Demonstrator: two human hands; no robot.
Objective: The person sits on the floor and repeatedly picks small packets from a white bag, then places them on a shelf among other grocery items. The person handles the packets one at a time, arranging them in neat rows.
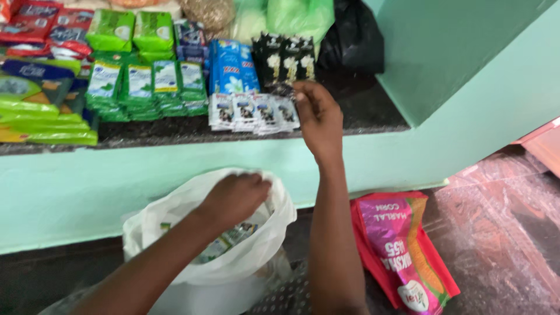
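My left hand (234,197) is closed on the rim of a white plastic bag (175,216), which stands low in front of the ledge. Small packets (224,240) lie inside the bag. My right hand (319,118) is raised to the dark stone shelf (373,111), with bent fingertips at the lower edge of a row of black sachets (284,58), just above a row of small white sachets (245,111). Blur hides whether those fingers pinch a sachet.
The shelf holds green sachet strips (143,87), blue packets (233,67), red and green packs at the left, and a black bag (353,41) at the back. A pink and red printed sack (402,251) lies on the floor to the right. A mint-green wall rises on the right.
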